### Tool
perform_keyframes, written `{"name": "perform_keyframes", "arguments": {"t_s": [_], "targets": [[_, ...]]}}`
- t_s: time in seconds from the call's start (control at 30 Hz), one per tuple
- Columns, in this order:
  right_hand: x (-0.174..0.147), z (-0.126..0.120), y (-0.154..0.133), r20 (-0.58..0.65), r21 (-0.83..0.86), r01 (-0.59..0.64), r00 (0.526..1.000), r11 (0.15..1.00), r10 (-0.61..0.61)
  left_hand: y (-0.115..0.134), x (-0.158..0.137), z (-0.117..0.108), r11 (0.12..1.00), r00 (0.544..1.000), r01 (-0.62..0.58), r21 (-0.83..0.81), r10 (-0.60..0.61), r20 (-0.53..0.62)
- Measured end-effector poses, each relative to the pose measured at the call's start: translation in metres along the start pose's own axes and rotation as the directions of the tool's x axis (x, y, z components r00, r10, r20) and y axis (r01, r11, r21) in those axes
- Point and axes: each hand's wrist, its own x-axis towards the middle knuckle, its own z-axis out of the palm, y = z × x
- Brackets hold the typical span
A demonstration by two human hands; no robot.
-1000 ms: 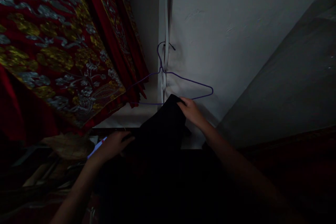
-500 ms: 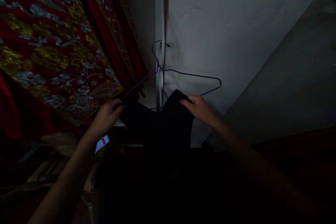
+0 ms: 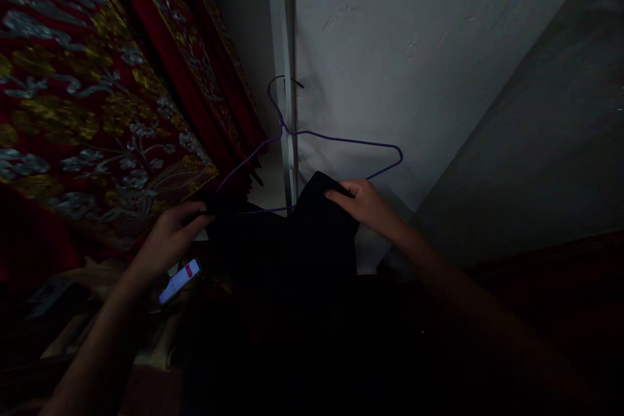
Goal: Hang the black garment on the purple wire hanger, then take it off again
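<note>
A person's 2 bare hands held up a dark garment in front of a thin purple hanger [image 3: 341, 139]. The left hand [image 3: 173, 231] was nearly closed, its thumb and fingers pinching the garment's upper left edge close to the hanger's left end; whether it also touched the wire could not be told. The right hand [image 3: 363, 205] was partly curled, thumb in front and fingers behind, gripping the raised upper right corner just below the hanger's right arm.

The dark garment [image 3: 283, 253] lay between the 2 hands, its top edge dipping in the middle, and its lower part was lost in the shadow. The hanger's lower bar showed in the dip, then passed behind the raised corner on the right. Its hook stood upright against a pale vertical strip [image 3: 279, 13] on the grey wall [image 3: 390, 78]; what bore the hook was too dim to tell.

On the left hung a red cloth [image 3: 73, 117] with gold and silver flower patterns, its hem near the left hand. Below that hand, a phone [image 3: 179, 281] with a lit screen lay tilted among dim, pale objects too dark to name
</note>
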Motion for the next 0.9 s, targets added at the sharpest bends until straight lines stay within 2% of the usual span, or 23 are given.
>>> {"name": "perform_keyframes", "arguments": {"t_s": [0.1, 0.13, 0.2, 0.3, 0.37, 0.47, 0.53, 0.7, 0.8, 0.9], "targets": [[-0.003, 0.007, 0.0, 0.018, 0.038, 0.007, 1.0, 0.999, -0.007, 0.009, 0.01, -0.001, 0.995, 0.997, -0.061, -0.079, 0.057, -0.057], [-0.005, 0.01, 0.0, 0.015, 0.046, 0.026, 1.0, 0.999, -0.027, 0.008, 0.014, 0.0, 0.991, 0.992, -0.079, -0.111, 0.067, -0.109], [-0.009, 0.014, 0.0, 0.003, 0.043, 0.076, 0.997, 0.996, -0.077, 0.001, 0.023, 0.003, 0.979, 0.977, -0.099, -0.179, 0.062, -0.204], [-0.015, 0.016, -0.001, -0.011, 0.004, 0.124, 0.992, 0.992, -0.124, -0.019, 0.035, 0.007, 0.971, 0.97, -0.106, -0.213, 0.054, -0.238], [-0.017, 0.014, -0.003, -0.025, -0.031, 0.127, 0.991, 0.991, -0.128, -0.034, 0.04, 0.008, 0.985, 0.967, -0.124, -0.116, 0.094, -0.236], [-0.017, 0.012, -0.006, -0.03, -0.061, 0.114, 0.993, 0.992, -0.116, -0.051, 0.045, 0.009, 0.977, 0.958, -0.155, 0.145, 0.185, -0.22], [-0.016, 0.012, -0.007, -0.02, -0.058, 0.1, 0.995, 0.993, -0.102, -0.055, 0.048, 0.009, 0.956, 0.966, -0.135, 0.261, 0.186, -0.18], [-0.015, 0.019, -0.004, -0.037, -0.029, 0.078, 0.996, 0.997, -0.079, -0.048, 0.051, 0.004, 0.894, 0.989, -0.038, 0.446, 0.096, -0.108], [-0.015, 0.022, -0.003, -0.08, -0.041, 0.088, 0.993, 0.995, -0.091, -0.043, 0.054, 0.003, 0.83, 0.998, 0.054, 0.556, -0.068, 0.004], [-0.016, 0.023, -0.003, -0.09, -0.044, 0.09, 0.992, 0.995, -0.094, -0.038, 0.054, 0.005, 0.834, 0.986, 0.101, 0.542, -0.157, 0.058]]}}
